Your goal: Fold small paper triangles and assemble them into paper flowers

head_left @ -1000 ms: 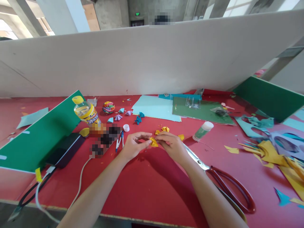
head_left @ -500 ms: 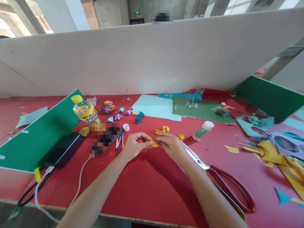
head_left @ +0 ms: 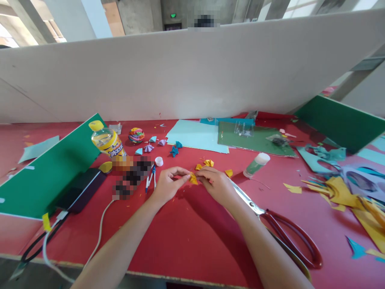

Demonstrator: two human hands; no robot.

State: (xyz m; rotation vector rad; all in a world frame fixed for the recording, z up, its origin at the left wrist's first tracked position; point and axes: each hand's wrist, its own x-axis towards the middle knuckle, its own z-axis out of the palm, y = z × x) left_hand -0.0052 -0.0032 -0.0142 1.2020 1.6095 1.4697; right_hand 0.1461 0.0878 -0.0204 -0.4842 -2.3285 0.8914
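Note:
A small folded piece of yellow paper (head_left: 193, 179) is pinched between my two hands, just above the red tabletop. My left hand (head_left: 169, 182) grips its left side with thumb and forefinger. On the other side, the fingertips of my right hand (head_left: 214, 182) close on it, partly hiding it. Right behind lie several yellow folded paper pieces (head_left: 208, 163). Large scissors with red handles (head_left: 288, 228) lie partly under my right forearm. A glue stick (head_left: 256, 165) lies tilted to the right, and its white cap (head_left: 159, 161) sits beyond my left hand.
Small blue and purple folded papers (head_left: 174, 150) lie at the back, near light blue sheets (head_left: 195, 136) and a green sheet (head_left: 255, 138). A yellow-capped bottle (head_left: 110, 140), compass (head_left: 150, 178) and black power bank (head_left: 82, 188) are left. Paper scraps (head_left: 343, 190) pile up right.
The yellow paper has turned a little between my fingers and shows more of its face. Both hands stay almost in place.

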